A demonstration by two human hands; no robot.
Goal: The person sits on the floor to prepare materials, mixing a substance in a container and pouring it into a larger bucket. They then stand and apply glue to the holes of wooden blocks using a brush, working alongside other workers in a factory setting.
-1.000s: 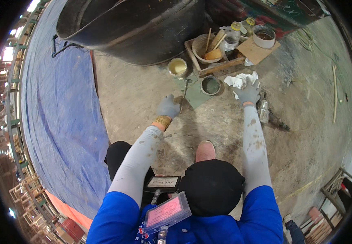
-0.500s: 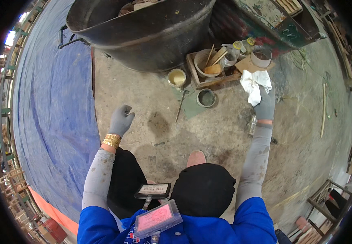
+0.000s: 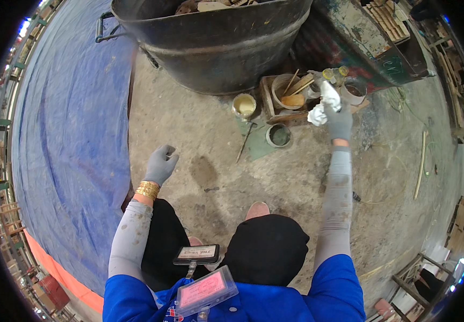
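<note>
My right hand (image 3: 340,122), in a grey glove, grips a crumpled white cloth (image 3: 329,98) beside the wooden box (image 3: 267,102). In that box stands a whitish tub (image 3: 278,86) with sticks and a brush with a tan head (image 3: 293,101). Jars with yellow lids (image 3: 328,74) are partly hidden behind the cloth. Over the floor at left, my gloved left hand (image 3: 161,164) hovers with loosely bent fingers apart, nothing in it. Between the hands are a cup of cream-coloured paste (image 3: 244,106), a cup with dark grey contents (image 3: 278,136) and a thin hammer-like tool (image 3: 245,143).
A large dark metal tub (image 3: 216,51) stands ahead, next to a worn green bin (image 3: 369,40). Blue tarp (image 3: 76,155) covers the floor at left. An open container (image 3: 354,92) sits right of the cloth. A thin stick (image 3: 421,163) lies at right.
My right hand has shifted left with the cloth, which is now bunched differently and raised at one end. My left hand is nearly where it was. The view has shifted slightly.
</note>
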